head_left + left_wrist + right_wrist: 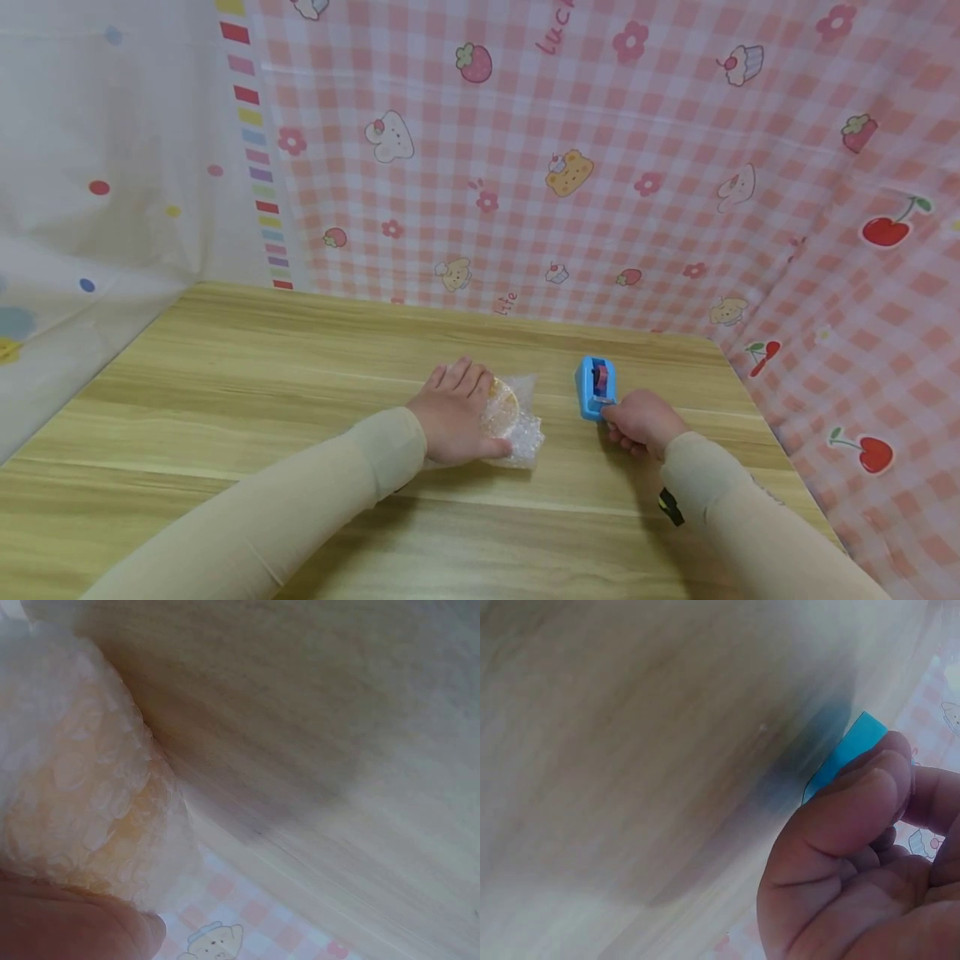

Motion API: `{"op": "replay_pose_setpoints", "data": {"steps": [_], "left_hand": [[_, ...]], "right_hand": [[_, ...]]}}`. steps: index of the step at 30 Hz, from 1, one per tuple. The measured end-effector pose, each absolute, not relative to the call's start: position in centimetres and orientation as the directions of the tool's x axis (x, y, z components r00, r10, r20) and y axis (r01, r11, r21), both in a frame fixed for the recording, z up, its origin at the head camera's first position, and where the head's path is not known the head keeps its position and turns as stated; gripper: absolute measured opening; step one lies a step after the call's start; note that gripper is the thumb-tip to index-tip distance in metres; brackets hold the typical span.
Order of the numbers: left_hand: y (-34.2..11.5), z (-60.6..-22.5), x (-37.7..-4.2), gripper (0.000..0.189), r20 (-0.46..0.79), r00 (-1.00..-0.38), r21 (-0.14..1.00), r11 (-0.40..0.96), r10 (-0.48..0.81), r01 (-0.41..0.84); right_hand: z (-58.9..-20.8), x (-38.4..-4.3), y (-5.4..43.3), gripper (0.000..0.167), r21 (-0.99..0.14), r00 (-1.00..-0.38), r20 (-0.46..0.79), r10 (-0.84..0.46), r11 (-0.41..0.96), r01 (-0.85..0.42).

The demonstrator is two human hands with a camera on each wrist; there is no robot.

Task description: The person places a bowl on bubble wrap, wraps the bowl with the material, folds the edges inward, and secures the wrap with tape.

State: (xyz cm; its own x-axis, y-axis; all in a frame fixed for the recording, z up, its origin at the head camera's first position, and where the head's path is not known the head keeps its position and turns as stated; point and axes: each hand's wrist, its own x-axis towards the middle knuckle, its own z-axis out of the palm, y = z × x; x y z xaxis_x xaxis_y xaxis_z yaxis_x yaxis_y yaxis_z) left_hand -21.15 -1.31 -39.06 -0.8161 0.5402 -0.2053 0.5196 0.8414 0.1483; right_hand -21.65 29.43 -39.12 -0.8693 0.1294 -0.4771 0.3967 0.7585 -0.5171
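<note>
My left hand point(453, 417) lies over a bubble-wrapped bundle point(527, 442), its fingers extended and the thumb across the near side. Through the wrap a round item with a yellow rim point(504, 407) shows; its kind is unclear. The left wrist view has the bubble wrap point(82, 765) close up, with a fingertip against it. To the right, my right hand point(643, 423) has thumb and curled forefinger together at the front end of a blue tape dispenser point(585, 392), pinching the tape end there. The tape itself is hardly visible. Fingers hide most of the dispenser point(851, 750) in the right wrist view.
The wood-grain table point(300, 367) runs back to a pink checked cloth point(517, 167) behind it and along the right. White dotted cloth point(112, 125) hangs at the left. A small black and yellow object point(671, 507) shows beside the right forearm.
</note>
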Motion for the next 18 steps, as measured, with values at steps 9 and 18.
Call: {"op": "replay_pose_setpoints", "data": {"steps": [9, 18], "left_hand": [[-1.4, -39.1, -21.0, 0.115, -0.213, -0.813, 0.159, 0.840, 0.542, 0.519], [-1.4, -38.9, -21.0, 0.115, -0.216, -0.813, 0.152, 0.841, 0.541, 0.519]], "right_hand": [[-39.3, -20.8, 29.4, 0.034, -0.524, -0.881, -0.465, 0.085, 0.776, 0.352], [-36.9, -20.2, 27.5, 0.028, -0.454, -0.913, -0.379, -0.152, 0.890, 0.041]]}}
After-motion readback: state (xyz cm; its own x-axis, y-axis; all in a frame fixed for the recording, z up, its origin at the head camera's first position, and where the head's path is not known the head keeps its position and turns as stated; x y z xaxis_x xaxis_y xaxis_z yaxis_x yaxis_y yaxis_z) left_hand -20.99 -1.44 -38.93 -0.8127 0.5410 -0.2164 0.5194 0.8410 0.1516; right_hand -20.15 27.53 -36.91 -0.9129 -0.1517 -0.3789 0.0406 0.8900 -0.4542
